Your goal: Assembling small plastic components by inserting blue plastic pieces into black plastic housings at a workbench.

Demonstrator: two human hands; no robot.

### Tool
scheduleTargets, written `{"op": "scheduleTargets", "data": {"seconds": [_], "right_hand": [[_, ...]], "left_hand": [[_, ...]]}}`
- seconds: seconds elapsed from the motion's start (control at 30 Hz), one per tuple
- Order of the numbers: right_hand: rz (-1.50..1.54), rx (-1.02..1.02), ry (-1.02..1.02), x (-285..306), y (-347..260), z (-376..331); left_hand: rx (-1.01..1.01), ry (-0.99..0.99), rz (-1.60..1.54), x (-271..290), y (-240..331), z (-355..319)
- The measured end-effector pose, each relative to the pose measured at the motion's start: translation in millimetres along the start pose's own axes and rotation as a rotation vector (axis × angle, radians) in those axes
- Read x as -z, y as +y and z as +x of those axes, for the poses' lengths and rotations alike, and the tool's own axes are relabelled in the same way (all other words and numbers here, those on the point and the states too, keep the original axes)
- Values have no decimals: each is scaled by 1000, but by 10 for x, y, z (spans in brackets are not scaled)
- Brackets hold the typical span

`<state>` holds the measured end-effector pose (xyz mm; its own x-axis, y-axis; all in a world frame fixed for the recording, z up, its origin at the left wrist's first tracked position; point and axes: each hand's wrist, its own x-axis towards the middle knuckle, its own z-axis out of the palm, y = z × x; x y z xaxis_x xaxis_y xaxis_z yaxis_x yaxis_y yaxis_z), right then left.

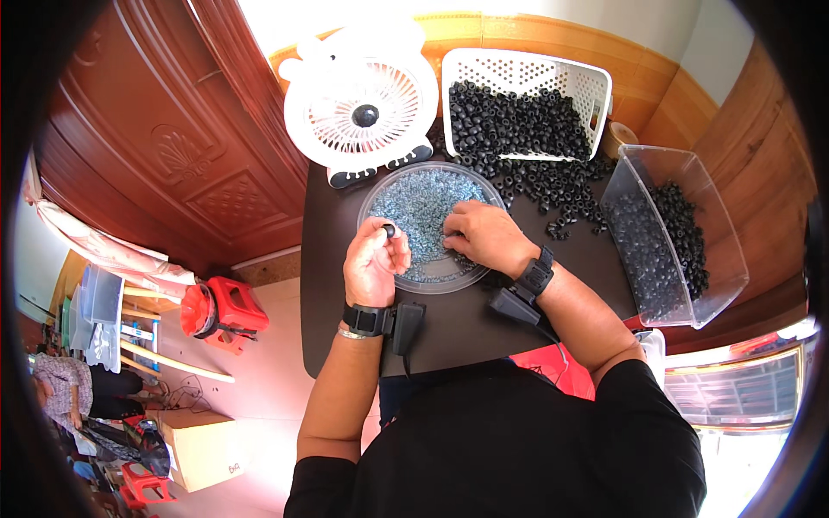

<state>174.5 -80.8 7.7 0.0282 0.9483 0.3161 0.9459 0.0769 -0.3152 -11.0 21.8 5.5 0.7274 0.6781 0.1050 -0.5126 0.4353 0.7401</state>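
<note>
My left hand [373,261] is closed, palm turned up, with a small black cap-like piece [389,230] gripped between thumb and fingers. It hovers at the near left rim of a round clear tray [366,204]. A layer of tiny bluish see-through pieces [414,203] covers the tray's bottom. Over the right side of this tray, my right hand [488,233] reaches down, its fingers bent together among the tiny pieces. Whatever those fingertips pinch is too small to make out. Both wrists wear black straps with dark box-shaped devices.
A white perforated basket [596,82] lies tipped at the back, spilling black pieces [553,186] onto the dark table [466,332]. To the right stands a clear plastic bin [725,250] of similar pieces. A white animal-shaped fan [302,116] stands back left. Red stools [237,315] and another person [65,384] are far left.
</note>
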Motion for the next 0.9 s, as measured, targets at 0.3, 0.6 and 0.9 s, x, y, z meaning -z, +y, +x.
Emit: {"op": "scheduleTargets", "data": {"seconds": [0.3,0.6,0.9], "right_hand": [[26,21,105,64,24,-36],[45,100,-85,163,-93,-113],[-102,89,-14,-27,-137,-118]], "left_hand": [[18,4,92,35,-11,13],[24,-17,92,60,-47,38],[-13,-136,335,-77,-53,-42]]}}
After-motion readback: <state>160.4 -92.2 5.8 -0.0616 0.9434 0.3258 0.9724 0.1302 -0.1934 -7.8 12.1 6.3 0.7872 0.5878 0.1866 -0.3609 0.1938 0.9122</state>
